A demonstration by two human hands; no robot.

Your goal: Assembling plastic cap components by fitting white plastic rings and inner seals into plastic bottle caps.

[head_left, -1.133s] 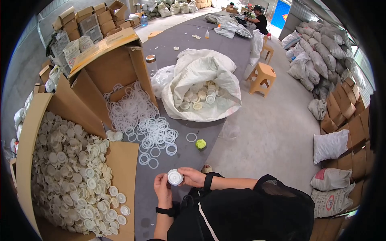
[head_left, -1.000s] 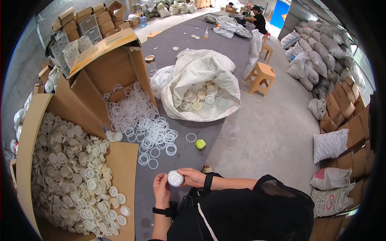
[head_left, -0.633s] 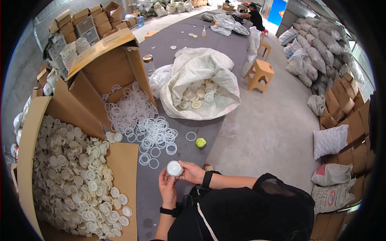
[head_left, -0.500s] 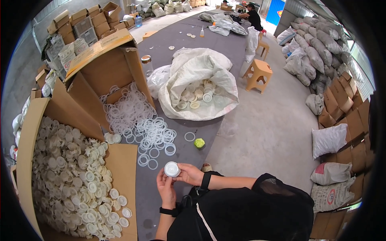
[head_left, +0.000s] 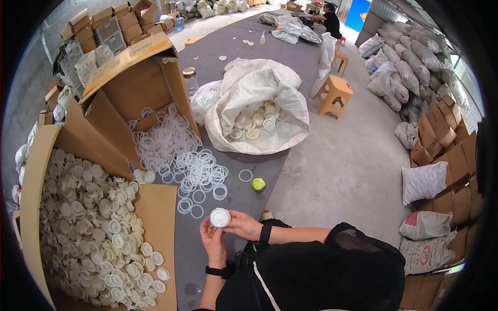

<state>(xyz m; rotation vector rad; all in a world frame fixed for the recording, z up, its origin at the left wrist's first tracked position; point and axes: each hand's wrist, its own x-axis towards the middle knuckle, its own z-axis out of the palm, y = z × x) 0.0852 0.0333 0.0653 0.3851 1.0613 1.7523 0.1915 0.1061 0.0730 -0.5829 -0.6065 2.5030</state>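
Note:
A round white plastic cap (head_left: 220, 217) is held up between both hands, its ringed face toward me. My left hand (head_left: 212, 239) pinches its left and lower edge, and my right hand (head_left: 243, 225) grips the right edge with the fingertips. Whether a ring is seated on the cap is too small to tell. Just beyond the hands lie loose translucent rings (head_left: 197, 196), spreading from a larger heap of rings (head_left: 163, 136) that spills out of a tipped carton. A single ring (head_left: 245, 175) and a yellow-green faceted object (head_left: 258, 184) rest farther right.
At left, an open cardboard box (head_left: 155, 202) holds a big pile of white caps (head_left: 88, 223). An open white woven sack (head_left: 220, 137) with more caps stands ahead, near a clear jar (head_left: 190, 80). Orange stools (head_left: 335, 93) stand right of the table. A person (head_left: 330, 22) sits far off.
The cap has turned slightly in my fingers and shifted a little left, its face showing more squarely. Both hands keep their hold.

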